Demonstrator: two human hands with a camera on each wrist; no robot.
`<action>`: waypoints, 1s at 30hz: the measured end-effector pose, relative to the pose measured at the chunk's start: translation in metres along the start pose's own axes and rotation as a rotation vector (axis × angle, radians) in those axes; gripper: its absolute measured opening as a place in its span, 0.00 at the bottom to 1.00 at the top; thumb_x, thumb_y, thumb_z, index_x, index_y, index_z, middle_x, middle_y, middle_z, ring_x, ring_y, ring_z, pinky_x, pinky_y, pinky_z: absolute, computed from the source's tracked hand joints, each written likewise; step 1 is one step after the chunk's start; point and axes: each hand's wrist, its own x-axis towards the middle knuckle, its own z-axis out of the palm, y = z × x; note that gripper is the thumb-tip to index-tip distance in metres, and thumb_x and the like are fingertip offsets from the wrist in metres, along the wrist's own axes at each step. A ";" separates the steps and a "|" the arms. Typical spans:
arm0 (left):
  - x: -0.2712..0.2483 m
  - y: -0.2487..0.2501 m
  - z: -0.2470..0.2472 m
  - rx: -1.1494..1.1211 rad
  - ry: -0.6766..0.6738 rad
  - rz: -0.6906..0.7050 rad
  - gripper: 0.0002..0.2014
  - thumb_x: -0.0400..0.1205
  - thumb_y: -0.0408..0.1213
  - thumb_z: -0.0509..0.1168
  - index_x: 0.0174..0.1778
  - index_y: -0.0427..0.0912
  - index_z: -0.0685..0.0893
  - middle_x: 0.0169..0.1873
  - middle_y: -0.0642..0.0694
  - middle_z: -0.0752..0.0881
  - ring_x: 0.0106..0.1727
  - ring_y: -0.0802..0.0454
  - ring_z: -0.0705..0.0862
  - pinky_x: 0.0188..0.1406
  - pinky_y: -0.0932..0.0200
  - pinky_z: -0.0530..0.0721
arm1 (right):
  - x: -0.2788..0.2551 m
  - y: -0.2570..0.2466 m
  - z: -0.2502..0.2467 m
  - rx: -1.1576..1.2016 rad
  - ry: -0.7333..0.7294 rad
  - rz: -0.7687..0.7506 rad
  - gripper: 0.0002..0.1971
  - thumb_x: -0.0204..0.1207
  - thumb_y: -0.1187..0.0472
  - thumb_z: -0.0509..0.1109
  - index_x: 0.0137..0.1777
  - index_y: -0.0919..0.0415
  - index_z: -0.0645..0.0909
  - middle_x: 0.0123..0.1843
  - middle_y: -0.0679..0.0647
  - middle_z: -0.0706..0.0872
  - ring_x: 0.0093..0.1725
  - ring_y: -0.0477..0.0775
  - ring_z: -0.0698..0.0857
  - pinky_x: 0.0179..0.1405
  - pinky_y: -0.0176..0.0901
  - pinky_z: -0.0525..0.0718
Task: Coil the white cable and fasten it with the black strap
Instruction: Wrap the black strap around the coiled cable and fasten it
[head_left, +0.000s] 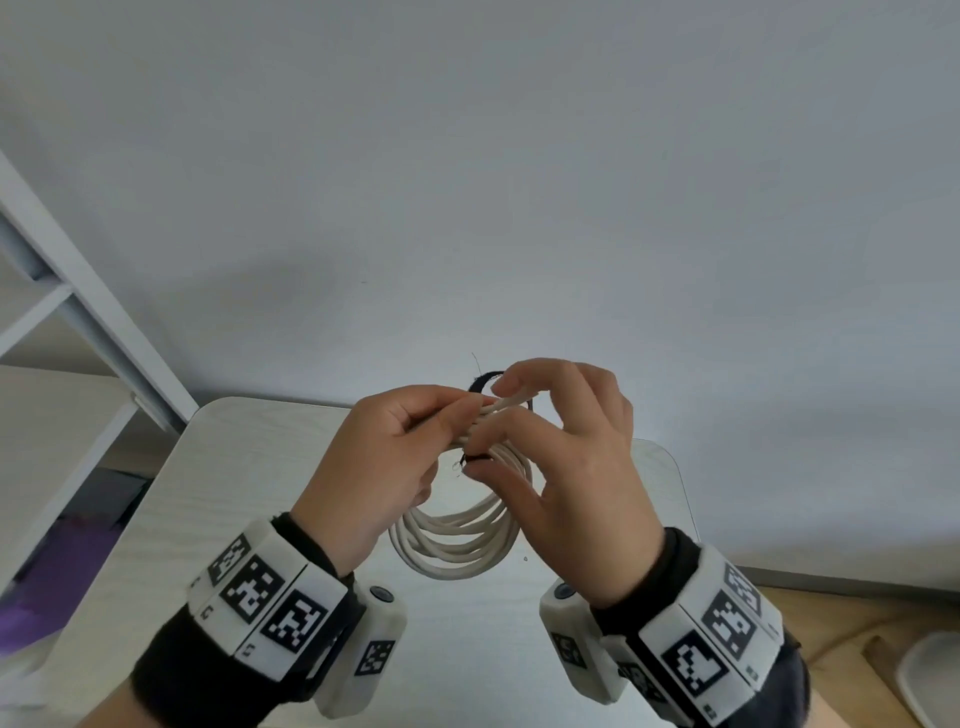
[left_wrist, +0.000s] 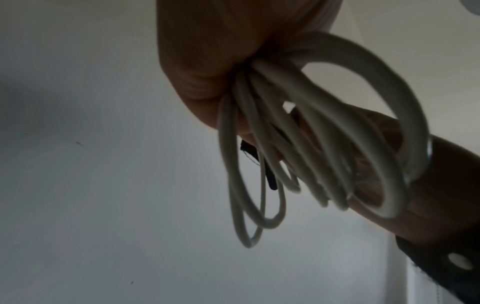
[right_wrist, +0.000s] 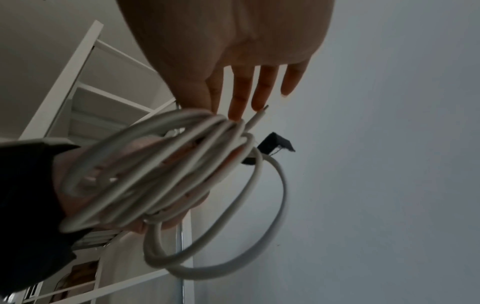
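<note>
Holding the coiled white round cable (head_left: 460, 540) up above the pale wood-grain tabletop (head_left: 171, 519), the left hand (head_left: 374, 467) has its fingers curled round the gathered turns at the top of the coil, thumb and forefinger pinching them together; the loops hang down from that grip towards the person. The right hand (head_left: 566, 467) sits just beside it, on the far side of the same bunch. Its thumb and forefinger pinch one end of the narrow black fabric strap (head_left: 485, 382) beneath the bundle, while its other fingers are spread and nearly straight above. The strap arcs up and over the top of the gathered turns, crossing them at roughly a right angle to the cable's run. In the right wrist view a free strap end (right_wrist: 275, 142) sticks out beyond the bundle, and a cut cable tip pokes up past the fingers.

The coiling looks done, and the fastening appears to be under way. The wrap turns on the strap lying across the bunch right next to the left thumb, so the right hand is the nearer one to draw it round. Whether the strap has closed on itself cannot be told.
</note>
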 end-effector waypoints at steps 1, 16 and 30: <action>0.000 0.000 0.000 0.008 0.002 0.001 0.09 0.77 0.44 0.66 0.43 0.47 0.91 0.25 0.31 0.68 0.20 0.50 0.59 0.17 0.61 0.57 | 0.000 0.000 -0.001 -0.021 -0.037 -0.008 0.12 0.63 0.51 0.75 0.45 0.43 0.77 0.58 0.40 0.73 0.59 0.51 0.70 0.56 0.42 0.62; -0.005 -0.003 0.001 -0.007 -0.033 -0.025 0.10 0.77 0.46 0.65 0.42 0.45 0.90 0.29 0.35 0.71 0.17 0.54 0.60 0.15 0.65 0.59 | -0.002 -0.001 -0.004 -0.036 -0.100 0.010 0.08 0.66 0.55 0.72 0.43 0.46 0.77 0.54 0.42 0.79 0.59 0.51 0.76 0.57 0.46 0.65; -0.007 -0.011 0.001 0.204 -0.023 0.073 0.10 0.80 0.45 0.62 0.41 0.57 0.90 0.21 0.35 0.81 0.16 0.55 0.65 0.18 0.63 0.63 | 0.006 -0.001 -0.011 0.281 -0.121 0.171 0.03 0.66 0.60 0.71 0.35 0.53 0.80 0.33 0.40 0.85 0.37 0.38 0.83 0.41 0.31 0.78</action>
